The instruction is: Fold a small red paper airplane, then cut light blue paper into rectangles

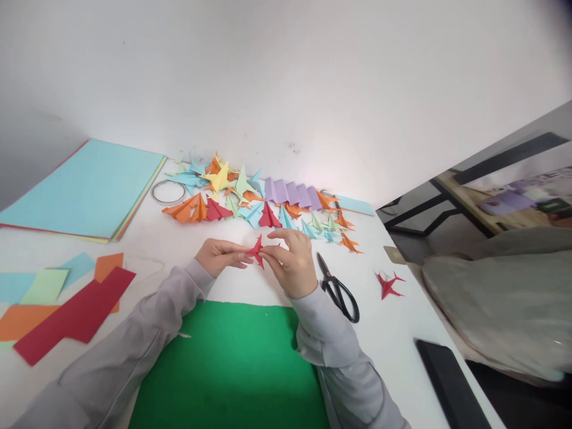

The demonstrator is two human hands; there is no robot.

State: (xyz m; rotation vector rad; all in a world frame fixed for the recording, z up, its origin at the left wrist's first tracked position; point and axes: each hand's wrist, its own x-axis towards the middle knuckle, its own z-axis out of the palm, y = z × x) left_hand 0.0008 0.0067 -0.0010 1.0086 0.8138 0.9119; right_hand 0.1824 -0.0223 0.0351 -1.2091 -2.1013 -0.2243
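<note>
Between my two hands is a small red folded paper plane (258,251), held above the white table just past the green sheet (236,363). My left hand (220,256) pinches its left end between thumb and fingers. On its other end, the thumb and index finger of my right hand (292,262) are closed, and part of the plane is hidden behind them. Black-handled scissors (340,292) lie to the right of my right hand. Farther right rests another red folded paper plane (389,285).
Many coloured folded paper pieces (218,179) line the wall, with a pleated purple paper (292,193) among them. At left are a stack of coloured sheets (84,190), a tape ring (168,191) and paper scraps (75,316). A black flat device (451,381) lies near the right edge.
</note>
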